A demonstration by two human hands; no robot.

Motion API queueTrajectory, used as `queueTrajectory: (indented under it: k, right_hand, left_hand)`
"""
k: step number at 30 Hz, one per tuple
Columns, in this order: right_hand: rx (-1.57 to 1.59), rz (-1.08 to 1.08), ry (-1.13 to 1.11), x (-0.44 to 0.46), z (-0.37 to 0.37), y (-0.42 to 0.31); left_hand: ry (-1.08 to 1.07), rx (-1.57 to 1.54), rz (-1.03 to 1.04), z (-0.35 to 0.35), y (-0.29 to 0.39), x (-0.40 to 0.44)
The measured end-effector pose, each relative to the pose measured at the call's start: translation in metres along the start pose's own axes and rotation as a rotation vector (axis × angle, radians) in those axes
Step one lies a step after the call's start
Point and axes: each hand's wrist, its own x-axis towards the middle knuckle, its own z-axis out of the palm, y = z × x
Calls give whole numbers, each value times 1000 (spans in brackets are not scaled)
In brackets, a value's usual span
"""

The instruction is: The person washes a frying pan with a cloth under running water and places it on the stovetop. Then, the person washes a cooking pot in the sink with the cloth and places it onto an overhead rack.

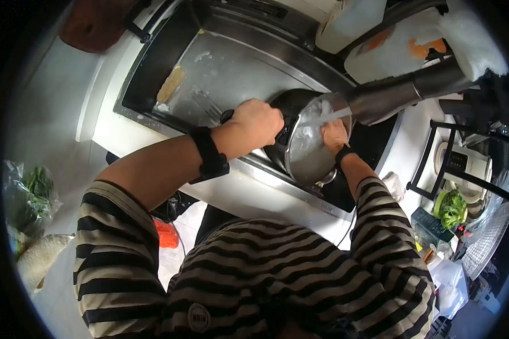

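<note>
Head view: left hand (pixel 257 125) is clenched around what looks like the dark handle (pixel 227 116) of the pot (pixel 311 155), which is tilted on its side at the right end of the sink (pixel 240 65), open mouth turned toward the right arm. Right hand (pixel 335 134) reaches into that mouth, fingers partly hidden, so can't tell if it's gripping anything. Faucet (pixel 384 103) runs a water stream (pixel 329 117) into the pot; yellowish sponge-like strip (pixel 171 85) lies well apart, near the sink's left wall.

Strong fisheye bending, black corners, uneven light
</note>
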Motion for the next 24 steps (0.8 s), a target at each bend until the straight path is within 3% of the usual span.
queueTrajectory:
  k: [1, 3, 4, 5, 7, 8, 9, 11, 13, 15, 16, 18, 20, 21, 23, 24]
  right_hand:
    - [54, 65, 209, -9, 12, -10]
    - [495, 265, 124, -30, 42, -46]
    - [447, -17, 107, -34, 67, -48]
    - [432, -38, 36, -33, 73, -49]
    - [534, 376, 41, -12, 45, -30]
    - [569, 438, 90, 1, 29, -19]
    - [274, 196, 129, 7, 2, -13]
    - [-58, 27, 199, 46, 40, -3]
    - [-4, -145, 282, 27, 1, -27]
    - [36, -186, 496, 2, 9, -43]
    - [44, -145, 665, -9, 47, -48]
    - [69, -320, 254, -11, 63, -47]
    - [315, -382, -440, -18, 29, -68]
    - [535, -252, -526, -24, -13, -85]
    - [876, -427, -257, -31, -59, -97]
    - [698, -582, -110, -17, -57, -91]
  left_hand:
    - [14, 7, 2, 0, 1, 0]
    - [39, 16, 2, -4, -1, 3]
    - [40, 11, -1, -4, -2, 5]
    - [36, 2, -5, -1, -2, 5]
    - [28, 8, 25, 4, -3, 6]
    - [29, 8, 23, 3, -3, 5]
    - [29, 3, 21, 3, -3, 4]
    - [41, 12, 11, 3, -1, 3]
    - [54, 11, 5, 5, 0, 2]
    - [78, -4, 5, 8, 0, 0]
    - [74, -18, -6, 8, 0, -1]
    - [69, -52, -32, 8, 2, -3]
    - [64, -66, -42, 7, 6, -2]
    - [68, -69, -52, 5, 6, -1]
    - [67, -64, -49, 8, 7, 1]
    - [64, -61, -53, 8, 6, 0]
